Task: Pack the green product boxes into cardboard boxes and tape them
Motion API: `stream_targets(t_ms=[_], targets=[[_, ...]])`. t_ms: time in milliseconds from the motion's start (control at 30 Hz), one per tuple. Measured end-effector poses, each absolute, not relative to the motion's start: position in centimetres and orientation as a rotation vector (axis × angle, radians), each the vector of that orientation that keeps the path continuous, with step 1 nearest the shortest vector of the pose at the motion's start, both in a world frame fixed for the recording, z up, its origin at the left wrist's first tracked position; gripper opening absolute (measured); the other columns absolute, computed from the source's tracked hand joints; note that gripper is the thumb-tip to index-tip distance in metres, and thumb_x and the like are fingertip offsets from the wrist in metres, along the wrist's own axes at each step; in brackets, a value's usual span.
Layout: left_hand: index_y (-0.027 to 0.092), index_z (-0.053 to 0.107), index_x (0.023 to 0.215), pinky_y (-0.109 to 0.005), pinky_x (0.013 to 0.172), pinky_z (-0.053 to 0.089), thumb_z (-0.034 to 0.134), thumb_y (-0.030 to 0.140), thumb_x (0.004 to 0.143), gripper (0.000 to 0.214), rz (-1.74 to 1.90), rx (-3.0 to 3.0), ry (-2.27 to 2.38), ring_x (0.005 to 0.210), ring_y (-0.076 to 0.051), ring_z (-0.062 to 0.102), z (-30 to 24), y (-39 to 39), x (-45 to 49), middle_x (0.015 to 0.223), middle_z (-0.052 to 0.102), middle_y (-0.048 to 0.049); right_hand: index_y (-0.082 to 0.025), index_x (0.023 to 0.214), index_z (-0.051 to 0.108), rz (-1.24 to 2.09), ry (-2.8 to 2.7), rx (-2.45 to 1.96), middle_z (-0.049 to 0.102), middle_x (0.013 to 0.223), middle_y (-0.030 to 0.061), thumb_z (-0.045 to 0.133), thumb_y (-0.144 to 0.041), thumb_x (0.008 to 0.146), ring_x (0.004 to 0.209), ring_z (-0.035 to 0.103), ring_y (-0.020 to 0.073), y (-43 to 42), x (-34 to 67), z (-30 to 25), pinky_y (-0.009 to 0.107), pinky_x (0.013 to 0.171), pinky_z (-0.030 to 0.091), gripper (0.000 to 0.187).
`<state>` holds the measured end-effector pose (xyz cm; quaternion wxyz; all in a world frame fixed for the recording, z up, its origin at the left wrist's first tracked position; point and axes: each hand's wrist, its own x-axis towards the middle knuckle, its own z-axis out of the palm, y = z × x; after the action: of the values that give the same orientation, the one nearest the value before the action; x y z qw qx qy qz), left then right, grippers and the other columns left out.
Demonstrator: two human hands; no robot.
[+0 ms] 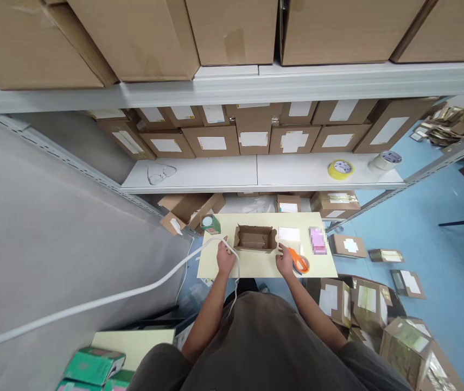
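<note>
l hand (226, 258) & r hand (284, 261) are apart, one at each end of the open cardboard box (255, 247) on the table (209, 269); can't tell if they grip it or just touch. white cable (134, 293) arches right by l hand, so it cd snag there & skew the box if that hand lifts. orange tool (296, 259) sits just beside r hand, so a sideways nudge cd knock it twd the table edge.
</note>
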<state>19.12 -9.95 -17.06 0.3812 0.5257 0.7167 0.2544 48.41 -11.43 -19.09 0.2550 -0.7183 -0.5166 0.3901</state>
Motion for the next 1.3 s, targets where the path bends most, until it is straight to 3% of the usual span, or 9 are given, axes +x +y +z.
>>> stream_targets(t_ms=[133,267,400,533,633,800,1000,1133,1300], targets=[[0.027,0.064,0.156,-0.054,0.120,0.055,0.059,0.032,0.099,0.057,0.748,1.472,1.613,0.130,-0.034,0.071,-14.1,-6.4,21.0,0.140,0.076,-0.0136,-0.021,0.146,0.070,0.981,-1.550,-1.766,0.074,0.143,0.0174,0.048,-0.027,0.099,0.135,0.069,0.0341,-7.9,47.1,-15.5,0.050,0.114,0.059,0.052],[0.025,0.074,0.147,-0.057,0.130,0.043,0.069,0.027,0.092,0.055,0.414,1.713,1.472,0.142,-0.039,0.064,-13.0,-3.6,22.8,0.139,0.077,-0.0154,-0.022,0.146,0.072,1.062,-1.910,-1.650,0.062,0.163,0.0149,0.061,-0.022,0.095,0.156,0.052,0.0344,-4.2,45.6,-14.9,0.053,0.128,0.046,0.052],[0.024,0.073,0.148,-0.063,0.139,0.023,0.089,0.029,0.075,0.074,0.269,1.791,1.580,0.170,-0.048,0.025,-14.1,-3.8,20.5,0.171,0.052,-0.0174,-0.027,0.169,0.051,1.105,-2.127,-1.711,0.015,0.189,0.0112,0.087,-0.030,0.081,0.174,0.011,0.0423,-3.1,46.0,-16.9,0.058,0.131,0.039,0.096],[0.024,0.062,0.161,-0.069,0.136,0.020,0.102,0.042,0.059,0.111,0.121,1.755,1.604,0.171,-0.055,0.005,-16.9,-5.3,18.1,0.187,0.021,-0.0199,-0.037,0.180,0.023,1.089,-2.299,-1.782,-0.007,0.190,0.0094,0.101,-0.042,0.066,0.174,0.000,0.0468,-2.7,45.6,-18.4,0.060,0.132,0.035,0.139],[0.030,0.064,0.158,-0.062,0.136,0.030,0.099,0.041,0.062,0.103,0.251,1.675,1.581,0.173,-0.049,0.012,-18.9,-6.2,18.3,0.190,0.010,-0.0105,-0.039,0.180,0.018,0.971,-2.407,-1.953,-0.004,0.190,0.0126,0.104,-0.039,0.059,0.173,0.003,0.0503,-1.8,44.0,-18.6,0.066,0.132,0.027,0.149],[0.023,0.081,0.115,-0.055,0.130,0.043,0.083,0.025,0.078,0.038,0.414,1.501,1.585,0.161,-0.042,0.046,-18.9,-6.4,19.4,0.191,0.008,-0.0039,-0.036,0.180,0.018,0.857,-2.545,-2.132,0.022,0.183,0.0215,0.100,-0.032,0.060,0.170,0.010,0.0533,-0.3,42.0,-18.0,0.070,0.129,0.018,0.146],[0.018,0.081,0.094,-0.049,0.125,0.048,0.066,0.012,0.083,0.020,0.453,1.439,1.670,0.143,-0.034,0.066,-16.2,-8.1,19.8,0.188,0.020,-0.0030,-0.036,0.176,0.029,0.821,-2.648,-2.020,0.046,0.166,0.0213,0.097,-0.029,0.058,0.161,0.032,0.0481,-0.5,42.4,-17.0,0.062,0.123,0.030,0.136],[0.020,0.083,0.093,-0.050,0.129,0.044,0.064,0.010,0.086,0.023,0.518,1.460,1.774,0.160,-0.035,0.050,-15.9,-12.4,20.6,0.186,0.027,-0.0053,-0.031,0.176,0.031,0.925,-2.645,-1.914,0.031,0.178,0.0260,0.102,-0.034,0.055,0.170,0.013,0.0536,-1.9,42.6,-16.7,0.072,0.127,0.025,0.139],[0.017,0.083,0.098,-0.064,0.139,0.021,0.069,0.011,0.087,0.018,0.458,1.433,2.014,0.174,-0.040,0.015,-15.5,-20.4,21.1,0.186,0.026,-0.0142,-0.023,0.160,0.059,0.865,-2.440,-1.378,0.045,0.175,0.0194,0.079,-0.038,0.088,0.168,0.031,0.0421,-5.8,41.3,-16.7,0.063,0.132,0.035,0.075]])
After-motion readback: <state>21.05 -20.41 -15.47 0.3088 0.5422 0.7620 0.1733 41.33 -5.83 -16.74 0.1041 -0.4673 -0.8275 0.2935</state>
